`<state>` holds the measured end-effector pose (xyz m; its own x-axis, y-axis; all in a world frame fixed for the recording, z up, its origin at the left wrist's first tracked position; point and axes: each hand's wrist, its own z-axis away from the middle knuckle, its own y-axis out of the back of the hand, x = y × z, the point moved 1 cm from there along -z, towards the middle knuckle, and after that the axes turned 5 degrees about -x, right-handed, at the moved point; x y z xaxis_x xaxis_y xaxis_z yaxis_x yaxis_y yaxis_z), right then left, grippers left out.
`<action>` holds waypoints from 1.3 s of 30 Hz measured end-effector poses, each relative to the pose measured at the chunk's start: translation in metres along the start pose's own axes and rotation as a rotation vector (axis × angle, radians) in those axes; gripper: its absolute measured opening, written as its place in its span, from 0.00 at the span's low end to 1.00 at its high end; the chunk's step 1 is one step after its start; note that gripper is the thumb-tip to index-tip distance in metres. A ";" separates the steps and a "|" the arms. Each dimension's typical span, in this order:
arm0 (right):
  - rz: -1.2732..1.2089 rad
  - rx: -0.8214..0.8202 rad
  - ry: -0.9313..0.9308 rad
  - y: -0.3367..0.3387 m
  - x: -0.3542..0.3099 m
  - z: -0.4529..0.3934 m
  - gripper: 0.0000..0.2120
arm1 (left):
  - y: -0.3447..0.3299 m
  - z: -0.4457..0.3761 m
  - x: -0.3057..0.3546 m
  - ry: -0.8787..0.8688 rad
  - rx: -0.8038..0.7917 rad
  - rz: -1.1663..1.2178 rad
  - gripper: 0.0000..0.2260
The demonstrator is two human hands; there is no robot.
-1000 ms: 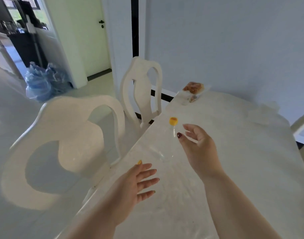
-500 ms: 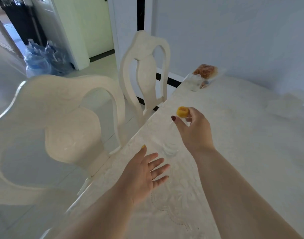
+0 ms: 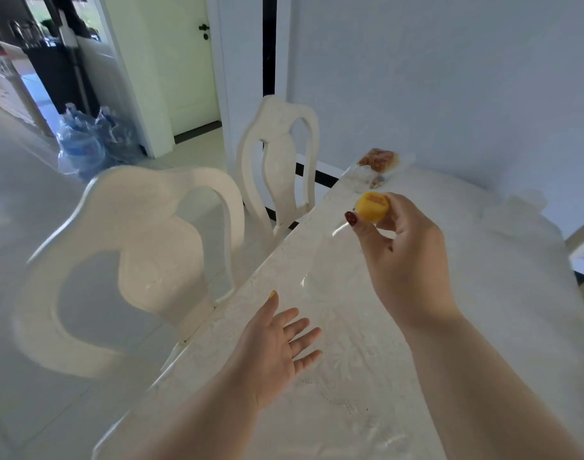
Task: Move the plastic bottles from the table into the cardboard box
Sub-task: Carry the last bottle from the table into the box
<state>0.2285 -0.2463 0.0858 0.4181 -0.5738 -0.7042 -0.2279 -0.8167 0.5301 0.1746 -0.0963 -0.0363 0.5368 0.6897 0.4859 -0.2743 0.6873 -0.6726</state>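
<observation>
A clear plastic bottle [image 3: 330, 257] with a yellow cap hangs tilted above the white table [image 3: 502, 293]. My right hand [image 3: 403, 257] grips it at the neck, just under the cap, and its transparent body reaches down and left to a faint round base. My left hand [image 3: 277, 346] hovers open, palm up and fingers spread, over the table's near left edge, below the bottle and not touching it. No cardboard box is in view.
Two white chairs, one near [image 3: 128, 260] and one farther back [image 3: 280, 174], stand along the table's left side. A wrapped snack [image 3: 376, 161] lies at the table's far corner. Blue water jugs [image 3: 85, 144] sit on the floor by the doorway.
My right hand closed on the bottle's neck and lifted it off the table, cap now tipped towards me. My left hand stayed open near the table edge.
</observation>
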 end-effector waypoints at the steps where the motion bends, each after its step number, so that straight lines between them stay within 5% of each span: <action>1: 0.001 0.024 0.022 0.013 -0.016 0.008 0.12 | -0.002 0.013 -0.002 -0.015 -0.021 -0.002 0.33; 11: 0.092 0.182 0.115 0.129 -0.168 0.147 0.12 | -0.012 0.190 -0.064 -0.107 -0.347 -0.072 0.32; 20: 0.144 0.185 0.038 0.222 -0.244 0.304 0.04 | -0.016 0.340 -0.174 0.036 -0.426 -0.184 0.33; 32: 0.269 0.285 -0.142 0.402 -0.216 0.449 0.13 | -0.103 0.398 -0.348 0.263 -0.595 -0.335 0.27; 39: 0.307 0.396 -0.251 0.577 -0.145 0.530 0.09 | -0.237 0.391 -0.528 0.342 -0.657 -0.491 0.32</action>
<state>-0.4293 -0.6669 0.2436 0.0694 -0.7465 -0.6618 -0.6392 -0.5426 0.5450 -0.3558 -0.5346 0.0848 0.7113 0.1728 0.6813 0.5069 0.5453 -0.6676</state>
